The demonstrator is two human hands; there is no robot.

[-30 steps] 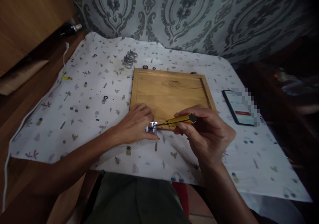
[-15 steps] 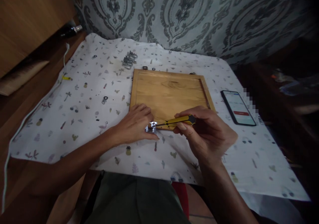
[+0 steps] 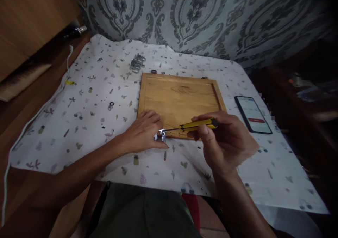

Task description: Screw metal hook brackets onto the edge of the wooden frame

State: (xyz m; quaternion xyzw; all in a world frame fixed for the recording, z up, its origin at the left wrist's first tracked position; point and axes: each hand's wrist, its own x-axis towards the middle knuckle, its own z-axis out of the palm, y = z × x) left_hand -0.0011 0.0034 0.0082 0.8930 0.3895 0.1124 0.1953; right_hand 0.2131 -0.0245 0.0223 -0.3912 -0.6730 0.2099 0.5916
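My right hand (image 3: 225,139) is closed around a yellow-and-black screwdriver (image 3: 199,124), whose thin shaft points left. The screwdriver's tip reaches a small shiny metal fitting (image 3: 161,135) at the near edge of a framed wooden panel (image 3: 182,100). My left hand (image 3: 148,130) grips the fitting there, fingers over the panel's near left corner and thumb below the edge. Part of the fitting is hidden behind those fingers. The panel lies flat on the table.
A white patterned cloth (image 3: 87,125) covers the table. Several grey metal pieces (image 3: 137,63) lie beyond the panel. To the right rests a phone (image 3: 253,114) with its screen lit. A white cable (image 3: 34,114) runs along the left edge. A patterned wall covering (image 3: 158,16) hangs behind.
My right hand and the screwdriver's handle have shifted right and slightly up, with the tip still at the fitting. My left hand has stayed in place.
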